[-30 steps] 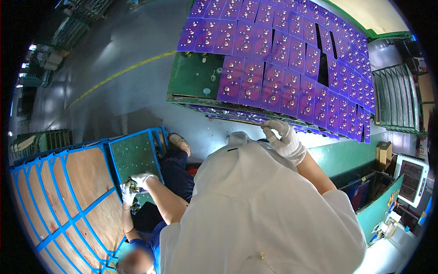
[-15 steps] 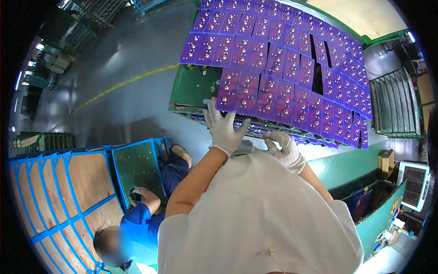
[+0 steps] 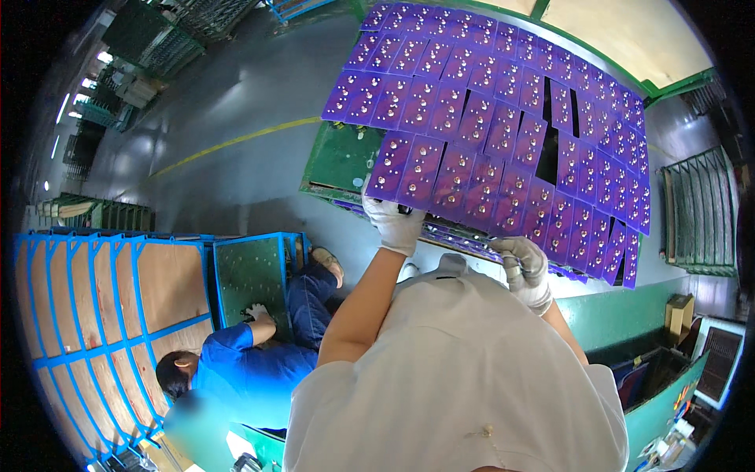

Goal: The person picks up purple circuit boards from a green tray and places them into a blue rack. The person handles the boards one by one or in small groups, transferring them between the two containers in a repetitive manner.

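White-gloved left hand (image 3: 395, 220) out at about 11 o'clock, right by the near corner of the end purple panel (image 3: 389, 163), nearest row, leftmost spot. Fingers partly out of sight around the panel's edge, thumb a bit apart; honestly can't tell if pinching it or just resting there. Probably kept to the rim to stay off the shiny silver domes (image 3: 414, 189), and gloved to avoid smudging that glossy face.

Right hand (image 3: 525, 269) at 1 o'clock, also gloved, close to the near edge of the same row. Fingers curled in toward the thumb; can't tell if pinching anything. Maybe held low there to keep clear of the domes.

Other purple panels (image 3: 472, 118) in tight rows from 11 round to 2 o'clock on a green tabletop (image 3: 344, 161), domes up, a few dark gaps between. Likely laid flat to avoid stacking on the domes. More purple edges (image 3: 568, 273) just below, too.

Around 9 o'clock: co-worker (image 3: 248, 366) in blue, gloved hand (image 3: 258, 312) on a green board (image 3: 252, 271), beside a blue-framed rack (image 3: 169, 283).
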A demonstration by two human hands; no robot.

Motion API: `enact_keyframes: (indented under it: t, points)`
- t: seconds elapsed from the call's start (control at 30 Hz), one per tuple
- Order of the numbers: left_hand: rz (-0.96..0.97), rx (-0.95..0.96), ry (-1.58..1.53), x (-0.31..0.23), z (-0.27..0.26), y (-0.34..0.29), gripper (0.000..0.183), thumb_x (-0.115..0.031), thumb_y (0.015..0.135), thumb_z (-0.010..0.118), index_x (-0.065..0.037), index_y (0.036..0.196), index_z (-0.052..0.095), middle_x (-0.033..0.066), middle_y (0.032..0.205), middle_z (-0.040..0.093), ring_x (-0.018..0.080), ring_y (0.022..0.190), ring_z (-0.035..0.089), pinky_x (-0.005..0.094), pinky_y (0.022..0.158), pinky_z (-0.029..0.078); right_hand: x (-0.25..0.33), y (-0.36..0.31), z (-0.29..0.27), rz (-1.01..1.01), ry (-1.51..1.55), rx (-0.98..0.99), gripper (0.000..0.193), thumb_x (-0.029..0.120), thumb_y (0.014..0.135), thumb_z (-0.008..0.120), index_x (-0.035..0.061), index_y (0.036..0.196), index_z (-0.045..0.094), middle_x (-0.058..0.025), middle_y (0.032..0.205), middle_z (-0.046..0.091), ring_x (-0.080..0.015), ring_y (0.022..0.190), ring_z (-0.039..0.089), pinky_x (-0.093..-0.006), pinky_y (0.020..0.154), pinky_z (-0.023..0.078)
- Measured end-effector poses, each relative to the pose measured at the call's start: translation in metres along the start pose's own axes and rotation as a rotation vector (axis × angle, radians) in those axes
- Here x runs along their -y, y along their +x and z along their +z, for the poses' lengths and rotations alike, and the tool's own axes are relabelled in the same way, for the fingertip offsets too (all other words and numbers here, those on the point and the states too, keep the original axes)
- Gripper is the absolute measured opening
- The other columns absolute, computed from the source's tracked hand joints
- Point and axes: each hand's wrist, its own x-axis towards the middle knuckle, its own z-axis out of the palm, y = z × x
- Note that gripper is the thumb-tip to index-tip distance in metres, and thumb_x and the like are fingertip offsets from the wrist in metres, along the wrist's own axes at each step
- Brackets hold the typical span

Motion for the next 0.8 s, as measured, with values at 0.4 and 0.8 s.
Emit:
enact_keyframes:
  t: [0.4, 0.8]
  points:
    - [0.19, -0.222, 0.178, -0.068, -0.086, 0.04, 0.039, -0.025, 0.061, 0.078, -0.011, 0.095, 0.067, 0.0133, 0.111, 0.057, 0.0339, 0.106, 0.049, 0.044, 0.089, 0.039, 0.008, 0.026, -0.026, 0.189, 0.267, 0.107, 0.021, 0.015, 0.089, 0.05, -0.0023, 0.097, 0.059, -0.0149, 0.091, 0.064, -0.0264, 0.083, 0.062, -0.0363, 0.076, 0.048]
    - [-0.012, 0.217, -0.45, -0.124, -0.092, -0.009, 0.044, -0.015, 0.081, 0.061, -0.008, 0.123, 0.051, 0.0102, 0.121, 0.055, 0.025, 0.11, 0.054, 0.0383, 0.091, 0.045, 0.068, 0.088, 0.035, 0.839, 1.833, 0.264, 0.042, 0.032, 0.098, 0.028, 0.0054, 0.128, 0.042, -0.0133, 0.125, 0.051, -0.0265, 0.111, 0.052, -0.0422, 0.094, 0.045]
